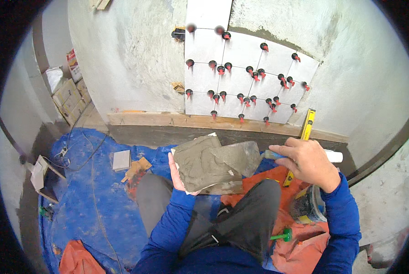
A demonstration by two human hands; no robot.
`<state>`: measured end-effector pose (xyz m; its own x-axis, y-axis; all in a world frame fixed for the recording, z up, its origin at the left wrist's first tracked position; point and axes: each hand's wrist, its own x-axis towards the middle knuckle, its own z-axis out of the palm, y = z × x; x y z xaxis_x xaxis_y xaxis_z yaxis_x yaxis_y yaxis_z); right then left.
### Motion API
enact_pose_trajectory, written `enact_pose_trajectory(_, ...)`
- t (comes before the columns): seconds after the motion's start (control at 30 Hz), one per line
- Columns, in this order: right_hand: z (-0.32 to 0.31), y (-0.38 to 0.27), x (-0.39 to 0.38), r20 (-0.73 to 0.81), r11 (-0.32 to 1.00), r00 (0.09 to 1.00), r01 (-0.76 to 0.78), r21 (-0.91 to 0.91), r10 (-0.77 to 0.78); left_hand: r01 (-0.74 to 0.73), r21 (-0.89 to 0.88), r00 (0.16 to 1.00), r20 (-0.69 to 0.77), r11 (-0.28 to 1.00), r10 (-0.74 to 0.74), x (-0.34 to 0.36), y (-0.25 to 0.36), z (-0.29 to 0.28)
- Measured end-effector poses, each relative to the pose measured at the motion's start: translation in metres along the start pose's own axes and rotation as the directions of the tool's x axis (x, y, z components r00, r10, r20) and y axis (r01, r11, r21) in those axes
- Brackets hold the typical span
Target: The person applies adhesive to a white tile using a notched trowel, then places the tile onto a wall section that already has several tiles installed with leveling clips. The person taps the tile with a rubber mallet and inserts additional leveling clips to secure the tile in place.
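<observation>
Tarp [74,208], R fingers [284,150] on trowel [248,157] (palm-dn)

Wall tiles [238,84] are on the far side, above a wooden board [195,121]. A level [309,122] crosses the board at right. Centrally, mortar [197,162] covers a held tile [213,134]; the trowel [246,157] is at its right. A bucket [305,203] stands near right. At left, a small tile [121,160] lies on the tarp [72,201].

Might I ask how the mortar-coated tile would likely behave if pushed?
The mortar-coated tile is probably stiff, given its straight visible edges. It may feel heavy for its size, being thickly coated. Its wet-looking surface would likely smear.
</observation>
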<state>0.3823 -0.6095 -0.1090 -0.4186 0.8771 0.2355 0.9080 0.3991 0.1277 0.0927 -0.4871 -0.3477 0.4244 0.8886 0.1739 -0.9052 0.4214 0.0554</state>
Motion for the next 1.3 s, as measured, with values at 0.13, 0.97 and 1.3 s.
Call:
enact_pose_trajectory(0.13,0.023,0.032,-0.010,0.059,0.927,0.998,-0.013,0.374,-0.010,0.030,-0.113,0.999,0.029,0.993,-0.026,-0.003,0.003,-0.006)
enact_pose_trajectory(0.97,0.120,0.087,0.049,-0.266,0.990,0.956,0.138,0.031,-0.125,0.111,-0.102,0.989,-0.087,0.989,-0.120,0.017,0.016,-0.071)
enact_pose_trajectory(1.3,0.197,0.107,0.066,0.115,0.747,0.992,-0.113,0.655,0.049,0.213,-0.288,0.972,-0.030,0.934,-0.231,0.039,0.024,-0.116)
